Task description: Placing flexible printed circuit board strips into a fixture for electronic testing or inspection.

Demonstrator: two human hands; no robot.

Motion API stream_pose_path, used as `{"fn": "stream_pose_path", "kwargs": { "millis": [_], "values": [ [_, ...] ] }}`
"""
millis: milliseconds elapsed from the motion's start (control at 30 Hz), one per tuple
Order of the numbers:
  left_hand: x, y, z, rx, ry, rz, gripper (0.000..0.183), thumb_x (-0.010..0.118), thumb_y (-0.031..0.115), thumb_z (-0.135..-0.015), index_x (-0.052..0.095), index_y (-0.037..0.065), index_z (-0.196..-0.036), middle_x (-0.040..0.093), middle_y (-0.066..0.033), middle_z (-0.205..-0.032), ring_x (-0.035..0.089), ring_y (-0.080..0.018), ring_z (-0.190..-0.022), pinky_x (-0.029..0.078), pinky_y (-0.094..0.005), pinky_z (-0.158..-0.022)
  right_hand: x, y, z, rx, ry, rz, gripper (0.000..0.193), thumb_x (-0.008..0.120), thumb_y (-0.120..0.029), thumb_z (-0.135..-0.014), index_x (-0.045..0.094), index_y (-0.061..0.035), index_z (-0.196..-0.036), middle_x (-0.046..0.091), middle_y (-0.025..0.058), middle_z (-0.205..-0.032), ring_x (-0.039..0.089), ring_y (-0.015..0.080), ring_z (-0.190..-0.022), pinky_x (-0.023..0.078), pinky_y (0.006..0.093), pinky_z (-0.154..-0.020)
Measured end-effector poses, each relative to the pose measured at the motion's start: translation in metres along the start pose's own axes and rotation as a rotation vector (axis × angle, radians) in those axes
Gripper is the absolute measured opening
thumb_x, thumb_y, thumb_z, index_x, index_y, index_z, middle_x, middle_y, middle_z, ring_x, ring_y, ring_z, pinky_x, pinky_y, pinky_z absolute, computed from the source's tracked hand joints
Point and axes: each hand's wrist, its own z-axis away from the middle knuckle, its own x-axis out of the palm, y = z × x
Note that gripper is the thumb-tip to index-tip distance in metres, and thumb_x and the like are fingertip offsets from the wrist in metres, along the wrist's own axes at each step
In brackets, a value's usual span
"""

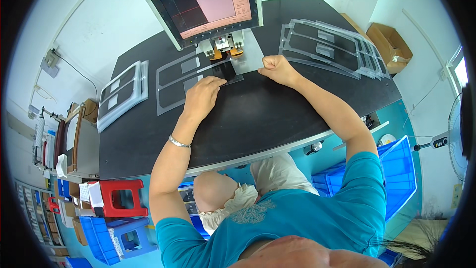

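Note:
My left hand (pixel 202 97) lies flat on a thin clear sheet with dark panels (pixel 173 82), pressing it onto the black table (pixel 258 114). The sheet's far end reaches under a small machine head (pixel 225 45) with orange and metal parts. My right hand (pixel 277 67) is closed in a fist and rests on the table just right of the machine's pale base plate (pixel 250 54), holding nothing that I can see. Above the machine stands a tilted monitor (pixel 206 2) showing a pink panel and a dark graph.
A stack of similar clear sheets (pixel 332 47) lies at the table's far right, another stack (pixel 121 92) at the left edge. Cardboard box (pixel 391 44) beyond the right side. Blue crates (pixel 396 173) and a red stool (pixel 119 196) stand on the floor; a fan (pixel 458 136) sits far right.

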Motion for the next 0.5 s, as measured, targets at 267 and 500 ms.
{"fn": "stream_pose_path", "kwargs": {
  "millis": [267, 500],
  "values": [
    [0.027, -0.037, -0.028, -0.027, 0.104, -0.131, 0.035, 0.053, -0.005, -0.086, 0.069, 0.011, -0.113, 0.066, -0.0048, -0.113, 0.065, -0.0271, -0.099, 0.054, -0.0368, -0.082, 0.003, -0.004, -0.003, -0.003, -0.011, 0.022, 0.052, 0.070, -0.005, -0.084, 0.020, -0.0093, -0.068, 0.020, -0.0027, -0.065, 0.021, 0.0073, -0.062, 0.025, 0.0298, -0.052],
    [0.028, -0.030, -0.036, -0.091, 0.041, -0.124, 0.039, 0.051, -0.006, -0.085, 0.067, 0.010, -0.117, 0.065, -0.0062, -0.116, 0.066, -0.0271, -0.096, 0.054, -0.0372, -0.080, -0.001, 0.002, -0.002, -0.007, -0.012, 0.014, 0.053, 0.070, -0.005, -0.084, 0.020, -0.0091, -0.068, 0.020, -0.0025, -0.065, 0.021, 0.0077, -0.062, 0.025, 0.0299, -0.053]
  ]
}}
